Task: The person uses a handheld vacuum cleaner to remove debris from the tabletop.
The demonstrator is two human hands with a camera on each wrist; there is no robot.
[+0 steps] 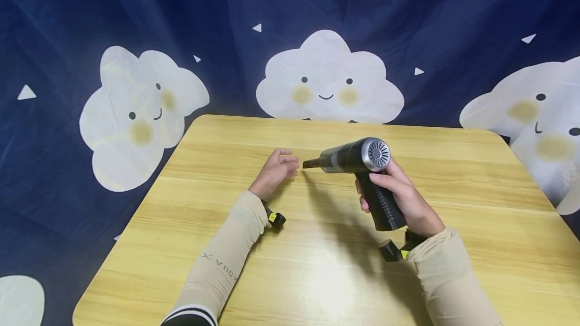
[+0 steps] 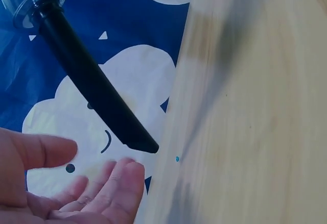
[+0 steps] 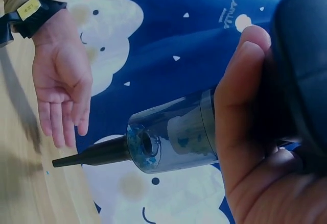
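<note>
My right hand point(image 1: 410, 200) grips the ribbed black handle of a handheld vacuum cleaner point(image 1: 346, 157), held above the wooden table with its nozzle toward the left. In the right wrist view blue bits show inside its clear dust cup point(image 3: 171, 134). The narrow black nozzle point(image 2: 94, 78) slants down toward the tabletop. Just beside the nozzle tip is my left hand point(image 1: 275, 170), fingers extended and holding nothing. A tiny blue speck point(image 2: 177, 158) lies on the table near the tip.
The light wooden table point(image 1: 181, 205) has rounded corners. Behind it hangs a dark blue curtain point(image 1: 217, 9) with white smiling clouds and triangles. Each wrist wears a black camera mount, one of them the left mount point(image 1: 275, 219). The vacuum's shadow falls across the tabletop.
</note>
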